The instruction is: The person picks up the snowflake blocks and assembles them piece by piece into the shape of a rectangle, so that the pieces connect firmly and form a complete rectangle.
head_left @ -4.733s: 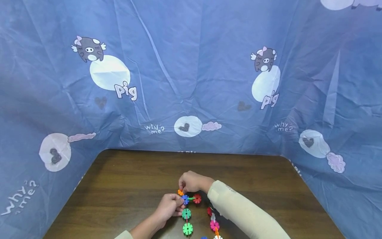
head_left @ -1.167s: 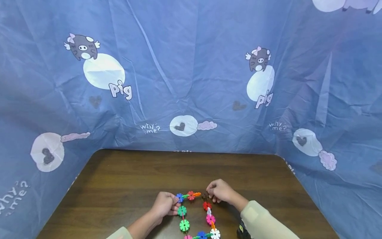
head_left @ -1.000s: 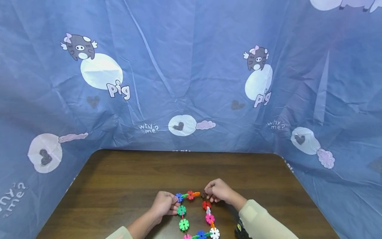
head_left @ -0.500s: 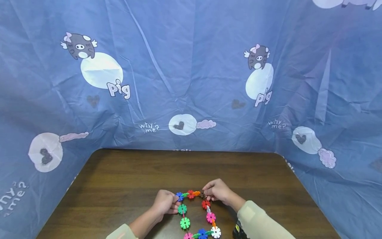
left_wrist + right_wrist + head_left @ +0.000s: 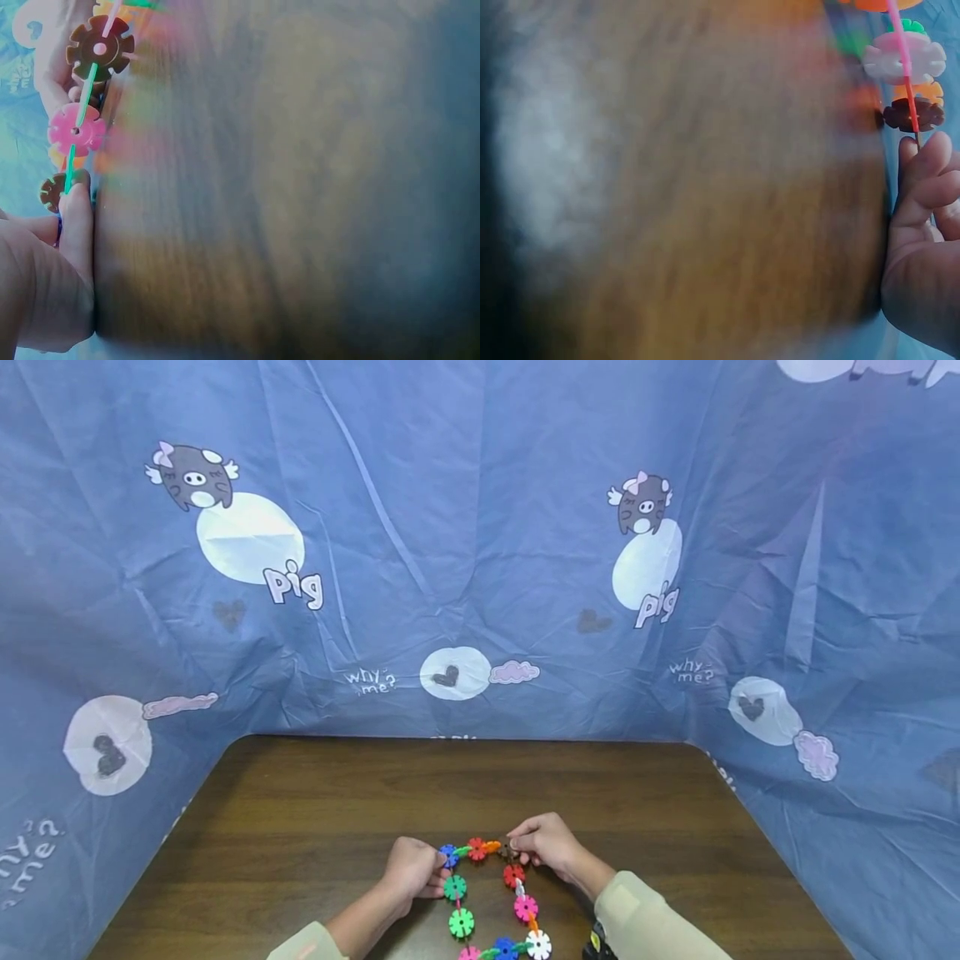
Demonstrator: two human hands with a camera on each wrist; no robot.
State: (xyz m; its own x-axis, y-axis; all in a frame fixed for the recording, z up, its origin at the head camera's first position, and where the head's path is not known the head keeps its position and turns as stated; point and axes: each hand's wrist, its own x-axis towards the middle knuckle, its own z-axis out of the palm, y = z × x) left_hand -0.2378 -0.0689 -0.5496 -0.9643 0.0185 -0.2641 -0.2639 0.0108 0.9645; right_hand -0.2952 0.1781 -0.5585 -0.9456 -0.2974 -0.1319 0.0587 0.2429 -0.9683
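Note:
Notched plastic snowflake discs, slotted edge to edge, form a roughly rectangular outline on the table. In the head view my left hand (image 5: 412, 872) pinches the blue disc (image 5: 448, 856) at the far left corner between thumb and fingers. Rightward from it run a green disc seen edge-on, a red disc (image 5: 477, 849) and an orange disc (image 5: 492, 846). My right hand (image 5: 549, 845) pinches a brown disc (image 5: 506, 850) at the far right corner, right at the orange one and just above another red disc (image 5: 513, 876). In the wrist views the thumbs partly hide the held discs.
The left side has two green discs (image 5: 461, 923); the right side has a pink disc (image 5: 526, 907) and a white disc (image 5: 538, 944). A blue disc (image 5: 506, 949) lies along the near side. A black object (image 5: 597, 943) sits by the right sleeve. Blue printed cloth surrounds the brown table (image 5: 337, 793).
Earlier my right hand was at an orange disc beside the blue one. Since then it has moved right, and the brown disc in it has come left against the orange disc. My left hand stays put.

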